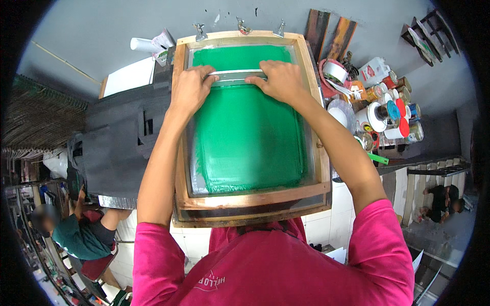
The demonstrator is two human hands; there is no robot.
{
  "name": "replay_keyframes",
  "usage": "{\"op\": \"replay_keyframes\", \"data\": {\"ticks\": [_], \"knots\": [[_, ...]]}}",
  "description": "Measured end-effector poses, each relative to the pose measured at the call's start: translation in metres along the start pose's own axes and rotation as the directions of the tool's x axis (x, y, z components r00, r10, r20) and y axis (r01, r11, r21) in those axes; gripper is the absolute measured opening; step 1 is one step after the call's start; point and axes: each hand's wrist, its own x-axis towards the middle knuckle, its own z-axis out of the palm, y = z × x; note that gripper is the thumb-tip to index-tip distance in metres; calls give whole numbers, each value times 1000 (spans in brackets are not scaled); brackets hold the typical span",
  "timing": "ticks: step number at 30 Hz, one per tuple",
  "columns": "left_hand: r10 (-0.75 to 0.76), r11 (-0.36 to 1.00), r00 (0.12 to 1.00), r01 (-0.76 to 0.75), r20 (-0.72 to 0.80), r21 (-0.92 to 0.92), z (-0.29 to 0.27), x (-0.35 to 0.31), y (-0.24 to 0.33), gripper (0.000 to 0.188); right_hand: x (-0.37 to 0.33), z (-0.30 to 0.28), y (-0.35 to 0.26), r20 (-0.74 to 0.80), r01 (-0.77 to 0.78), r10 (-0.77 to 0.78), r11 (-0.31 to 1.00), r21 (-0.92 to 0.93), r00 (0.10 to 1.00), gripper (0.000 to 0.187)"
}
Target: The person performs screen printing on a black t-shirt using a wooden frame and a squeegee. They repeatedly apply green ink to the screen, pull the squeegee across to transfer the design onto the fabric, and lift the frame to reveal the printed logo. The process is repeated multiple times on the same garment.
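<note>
A wooden-framed printing screen (255,196) lies flat in front of me, its mesh covered in green ink (250,137). Across the far part of the mesh lies a long metal-handled squeegee (236,76). My left hand (190,89) grips its left end and my right hand (280,80) grips its right end, fingers curled over the bar. Both forearms reach out from my pink sleeves over the screen.
A black-covered stack (120,148) sits left of the frame. Tape rolls, jars and tins (383,109) crowd the right side. Metal clamps (241,25) hold the frame's far edge. A seated person (81,232) is at lower left, another person (444,201) at right.
</note>
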Motion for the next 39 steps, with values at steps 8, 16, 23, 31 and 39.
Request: {"op": "replay_keyframes", "data": {"ticks": [8, 16, 23, 31, 39], "knots": [[-60, 997, 998, 61, 23, -41, -16, -78, 39, 26, -73, -27, -40, -4, 16, -16, 998, 63, 1000, 62], [-44, 996, 994, 51, 97, -67, -33, -178, 82, 18, -168, -59, -93, 29, -4, 0, 992, 127, 1000, 50], [31, 997, 998, -27, 54, -77, -37, -242, 101, 20, -231, -69, -124, 52, 29, -32, 998, 54, 998, 32], [101, 986, 986, -81, -135, 148, -20, -302, 48, 101, -240, -78, -121, -123, 127, -113, 985, 116, 986, 27], [84, 991, 712, -132, -697, -15, -88, -220, 90, 135, -148, -202, -102, -461, 150, -143, 988, -20, 876, 33]]}}
